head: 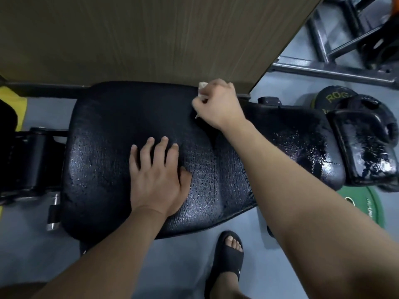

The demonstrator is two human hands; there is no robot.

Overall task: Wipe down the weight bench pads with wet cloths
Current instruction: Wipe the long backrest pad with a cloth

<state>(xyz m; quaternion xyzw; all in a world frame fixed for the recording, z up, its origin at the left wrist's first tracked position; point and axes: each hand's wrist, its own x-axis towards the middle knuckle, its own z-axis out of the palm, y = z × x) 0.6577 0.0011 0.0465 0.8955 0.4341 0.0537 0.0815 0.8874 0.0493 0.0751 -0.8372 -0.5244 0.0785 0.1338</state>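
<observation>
Nearest: a foot in a black slide sandal [228, 255] on the grey floor [183, 262]. The left hand [157, 175] lies flat, fingers straight and spread, on the wide black bench pad [103, 147] (surface cracked, glossy with moisture). Farther out, the right hand [218, 104] is curled round a pale cloth [202, 86], pressed at the pad's far edge, near the seam with the narrower pad [298, 143] to the right, which carries water beads. Behind: a wood-grain panel [151, 35].
</observation>
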